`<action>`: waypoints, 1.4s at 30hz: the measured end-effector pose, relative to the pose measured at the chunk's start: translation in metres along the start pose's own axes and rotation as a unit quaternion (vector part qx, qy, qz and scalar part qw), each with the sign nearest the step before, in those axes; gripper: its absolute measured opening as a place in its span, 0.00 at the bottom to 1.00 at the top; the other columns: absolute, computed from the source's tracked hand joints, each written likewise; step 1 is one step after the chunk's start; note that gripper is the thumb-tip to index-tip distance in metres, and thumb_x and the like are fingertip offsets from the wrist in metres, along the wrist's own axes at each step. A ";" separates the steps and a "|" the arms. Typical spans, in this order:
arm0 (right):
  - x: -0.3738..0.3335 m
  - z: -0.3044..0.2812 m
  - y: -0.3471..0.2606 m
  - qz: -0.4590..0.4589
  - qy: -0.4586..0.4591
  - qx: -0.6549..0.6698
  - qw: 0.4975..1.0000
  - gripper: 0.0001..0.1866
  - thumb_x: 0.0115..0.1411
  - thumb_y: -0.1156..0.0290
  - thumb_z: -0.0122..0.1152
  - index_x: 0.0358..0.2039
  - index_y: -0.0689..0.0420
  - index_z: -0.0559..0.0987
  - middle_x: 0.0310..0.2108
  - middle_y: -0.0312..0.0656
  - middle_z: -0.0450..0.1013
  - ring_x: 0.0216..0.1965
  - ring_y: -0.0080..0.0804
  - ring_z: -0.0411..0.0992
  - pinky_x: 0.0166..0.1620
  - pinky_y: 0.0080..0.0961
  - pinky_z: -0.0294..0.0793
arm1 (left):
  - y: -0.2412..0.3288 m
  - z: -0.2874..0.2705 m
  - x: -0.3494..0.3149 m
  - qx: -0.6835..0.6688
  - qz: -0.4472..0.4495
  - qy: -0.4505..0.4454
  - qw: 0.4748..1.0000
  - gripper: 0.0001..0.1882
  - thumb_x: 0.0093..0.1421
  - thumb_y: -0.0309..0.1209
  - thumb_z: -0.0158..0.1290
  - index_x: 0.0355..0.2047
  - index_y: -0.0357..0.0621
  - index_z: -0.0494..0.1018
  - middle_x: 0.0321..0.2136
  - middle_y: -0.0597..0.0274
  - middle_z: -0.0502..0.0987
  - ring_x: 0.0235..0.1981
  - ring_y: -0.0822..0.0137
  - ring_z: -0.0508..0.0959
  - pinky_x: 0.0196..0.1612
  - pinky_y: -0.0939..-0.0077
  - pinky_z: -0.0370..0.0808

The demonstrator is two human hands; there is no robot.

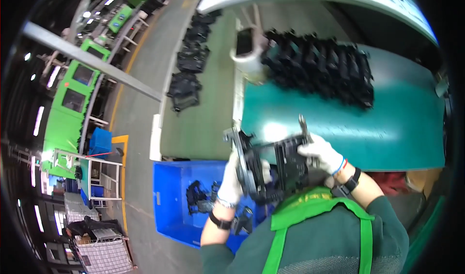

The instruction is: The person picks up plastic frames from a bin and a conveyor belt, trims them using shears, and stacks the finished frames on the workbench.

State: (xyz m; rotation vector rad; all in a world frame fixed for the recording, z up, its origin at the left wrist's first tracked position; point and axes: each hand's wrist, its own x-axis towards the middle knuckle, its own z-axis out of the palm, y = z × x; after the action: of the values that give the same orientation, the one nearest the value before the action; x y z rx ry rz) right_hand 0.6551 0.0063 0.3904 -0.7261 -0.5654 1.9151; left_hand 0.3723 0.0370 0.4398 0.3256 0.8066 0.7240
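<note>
Both my hands wear white gloves and hold one black moulded plastic frame [292,165] in front of my chest, above the near edge of the green table. My left hand [231,179] wraps around its left side, with some fingertips showing inside the frame. At the upper right corner my right hand [322,153] grips it with the fingers closed. The frame is tilted, with a thin upright post at its far right corner. Below and left of it stands a blue bin [162,196] holding several black plastic parts [198,196].
On the green table [334,136], a tight row of similar black frames [315,66] stands at the back. Left of the table runs a green conveyor belt [203,129] carrying several black parts [186,90]. A white container [250,63] sits between them. Green machines [65,114] line the far left.
</note>
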 end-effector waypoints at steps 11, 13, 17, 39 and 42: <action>-0.128 -0.152 -0.036 -0.057 0.278 0.067 0.957 0.07 0.63 0.74 0.66 0.41 0.56 0.78 0.30 0.33 0.78 0.20 0.16 0.72 0.20 0.14 0.67 | -0.033 0.047 0.114 0.170 0.032 -0.018 0.985 0.23 0.73 0.44 0.47 0.58 0.39 0.68 0.47 0.51 0.81 0.42 0.58 0.86 0.39 0.61 0.87; -0.142 -0.166 -0.040 -0.061 0.282 0.068 0.955 0.07 0.63 0.73 0.66 0.41 0.55 0.78 0.30 0.32 0.78 0.19 0.16 0.71 0.19 0.14 0.66 | -0.040 0.056 0.121 0.276 0.065 0.007 0.959 0.24 0.70 0.40 0.49 0.61 0.39 0.67 0.46 0.54 0.81 0.39 0.63 0.85 0.36 0.66 0.85; -0.158 -0.173 -0.055 -0.074 0.283 0.069 0.954 0.05 0.64 0.72 0.65 0.39 0.55 0.77 0.27 0.33 0.78 0.16 0.16 0.70 0.17 0.14 0.64 | -0.047 0.074 0.136 0.477 0.099 0.057 0.871 0.27 0.66 0.36 0.52 0.64 0.40 0.66 0.42 0.59 0.80 0.33 0.69 0.81 0.30 0.74 0.80; -0.103 -0.155 -0.026 -0.138 0.353 0.146 0.914 0.08 0.67 0.71 0.63 0.44 0.57 0.77 0.27 0.31 0.75 0.22 0.18 0.71 0.26 0.19 0.76 | -0.009 0.042 0.194 0.661 0.213 0.099 0.713 0.30 0.63 0.37 0.60 0.63 0.36 0.71 0.47 0.48 0.83 0.46 0.64 0.82 0.52 0.72 0.77; -0.108 -0.155 -0.020 -0.168 0.350 0.138 0.911 0.12 0.67 0.70 0.63 0.49 0.58 0.76 0.31 0.33 0.76 0.24 0.18 0.72 0.28 0.20 0.76 | -0.017 0.058 0.181 0.689 0.323 0.135 0.634 0.27 0.64 0.36 0.59 0.61 0.37 0.72 0.48 0.48 0.82 0.46 0.63 0.83 0.53 0.71 0.77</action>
State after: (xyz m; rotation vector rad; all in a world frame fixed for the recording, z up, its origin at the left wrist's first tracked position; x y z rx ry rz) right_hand 0.8132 -0.0716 0.3189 -0.9844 0.0383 1.2551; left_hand 0.5096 0.1509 0.3711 2.0426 1.4655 0.6691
